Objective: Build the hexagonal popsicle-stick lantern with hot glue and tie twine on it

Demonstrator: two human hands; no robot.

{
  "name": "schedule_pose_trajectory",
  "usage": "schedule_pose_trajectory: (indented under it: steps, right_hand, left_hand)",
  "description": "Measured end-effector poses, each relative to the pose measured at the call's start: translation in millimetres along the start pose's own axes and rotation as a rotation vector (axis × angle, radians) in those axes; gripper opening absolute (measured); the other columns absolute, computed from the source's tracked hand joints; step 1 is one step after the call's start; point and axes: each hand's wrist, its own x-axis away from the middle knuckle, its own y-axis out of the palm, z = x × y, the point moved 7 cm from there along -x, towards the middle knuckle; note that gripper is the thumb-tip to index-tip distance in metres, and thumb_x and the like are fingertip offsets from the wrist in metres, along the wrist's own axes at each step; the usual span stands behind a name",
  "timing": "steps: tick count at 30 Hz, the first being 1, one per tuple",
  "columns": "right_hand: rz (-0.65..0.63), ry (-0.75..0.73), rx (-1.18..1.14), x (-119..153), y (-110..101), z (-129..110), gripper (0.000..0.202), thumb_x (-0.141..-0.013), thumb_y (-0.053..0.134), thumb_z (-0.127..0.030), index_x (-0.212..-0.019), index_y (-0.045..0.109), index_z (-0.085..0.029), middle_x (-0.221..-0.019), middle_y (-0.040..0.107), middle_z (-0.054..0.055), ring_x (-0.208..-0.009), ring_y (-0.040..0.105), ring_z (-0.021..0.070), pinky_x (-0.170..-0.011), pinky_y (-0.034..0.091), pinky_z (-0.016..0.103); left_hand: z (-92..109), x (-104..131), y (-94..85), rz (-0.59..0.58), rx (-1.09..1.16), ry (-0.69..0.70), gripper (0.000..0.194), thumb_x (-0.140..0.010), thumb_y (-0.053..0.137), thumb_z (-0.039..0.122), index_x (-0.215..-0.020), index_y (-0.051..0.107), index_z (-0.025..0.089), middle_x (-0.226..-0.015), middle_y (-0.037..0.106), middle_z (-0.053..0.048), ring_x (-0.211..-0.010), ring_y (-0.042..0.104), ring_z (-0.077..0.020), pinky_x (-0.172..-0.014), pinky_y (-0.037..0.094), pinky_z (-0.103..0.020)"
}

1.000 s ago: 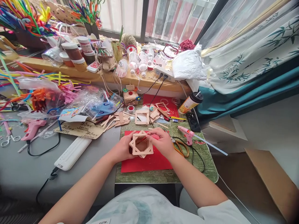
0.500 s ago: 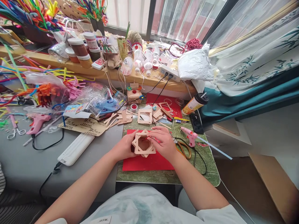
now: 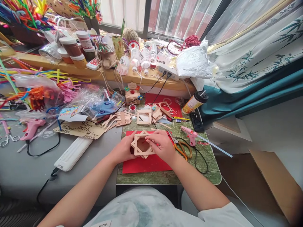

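Note:
My left hand (image 3: pixel 123 147) is closed around the left side of a hollow craft-stick box (image 3: pixel 137 154), built from square stick frames stacked at turned angles. It is held above a red sheet (image 3: pixel 146 164), its star-shaped opening facing up. At the right rim of the box, my right hand (image 3: pixel 163 145) has its fingers pinched together over the opening. Something small and reddish shows by these fingertips, but I cannot make out what it is. Orange-handled scissors (image 3: pixel 182 148) lie just right of my right hand.
Behind the hands lie a square stick frame (image 3: pixel 144 122), loose craft sticks (image 3: pixel 122 118) and a small red-filled tub (image 3: pixel 132 108). A pink glue gun (image 3: pixel 190 135) with its cord and a drink cup (image 3: pixel 194 102) stand at right. Sandpaper (image 3: pixel 80 128) and a white power strip (image 3: pixel 74 154) lie left.
The view has shifted slightly, so most things sit a little further left. My right fingers have moved slightly at the box's rim, and more of the scissors shows. My left hand keeps its hold.

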Motion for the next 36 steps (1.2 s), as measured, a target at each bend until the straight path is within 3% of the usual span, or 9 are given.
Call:
schedule_pose_trajectory:
  steps: [8, 16, 20, 29, 36]
  right_hand:
    - [-0.028, -0.029, 0.090, -5, 4, -4, 0.022, -0.110, 0.059, -0.032, -0.116, 0.081, -0.030, -0.097, 0.084, 0.007, -0.097, 0.066, 0.0307, -0.092, 0.051, 0.050]
    - [-0.015, -0.172, 0.145, -4, 10, -10, 0.020, -0.111, 0.058, -0.026, -0.119, 0.076, -0.028, -0.102, 0.083, 0.006, -0.095, 0.069, 0.0264, -0.090, 0.053, 0.044]
    - [-0.072, -0.198, 0.142, -5, 17, -9, 0.017, -0.111, 0.058, -0.021, -0.113, 0.075, -0.025, -0.100, 0.083, 0.006, -0.092, 0.070, 0.0248, -0.086, 0.055, 0.042]
    - [-0.051, -0.261, 0.176, 8, 5, -12, 0.015, -0.110, 0.059, -0.019, -0.113, 0.073, -0.024, -0.099, 0.083, 0.007, -0.090, 0.069, 0.0246, -0.086, 0.056, 0.042]
    - [-0.024, -0.242, 0.185, 15, -2, -15, 0.016, -0.109, 0.061, -0.019, -0.115, 0.074, -0.025, -0.097, 0.081, 0.006, -0.090, 0.070, 0.0241, -0.085, 0.058, 0.041]
  left_hand:
    - [-3, -1, 2.5, -0.016, -0.003, 0.000, 0.132, -0.075, 0.095, 0.037, -0.178, 0.012, 0.034, -0.163, 0.059, -0.013, -0.146, 0.059, -0.0397, -0.123, 0.048, -0.057]
    - [-4, -1, 2.9, -0.003, 0.007, 0.018, 0.136, -0.076, 0.094, 0.038, -0.179, 0.005, 0.032, -0.160, 0.062, -0.014, -0.141, 0.062, -0.0399, -0.117, 0.052, -0.055]
    - [-5, 0, 2.7, 0.009, 0.004, 0.013, 0.137, -0.075, 0.095, 0.038, -0.179, 0.005, 0.033, -0.158, 0.063, -0.013, -0.138, 0.063, -0.0396, -0.115, 0.052, -0.055]
    - [-3, -1, 0.9, 0.024, 0.029, 0.025, 0.139, -0.074, 0.096, 0.038, -0.179, 0.005, 0.034, -0.159, 0.063, -0.013, -0.141, 0.063, -0.0403, -0.117, 0.050, -0.055]
    - [-1, -3, -0.9, 0.031, 0.081, 0.040, 0.133, -0.073, 0.097, 0.040, -0.178, 0.016, 0.035, -0.160, 0.063, -0.014, -0.140, 0.065, -0.0409, -0.119, 0.050, -0.056]
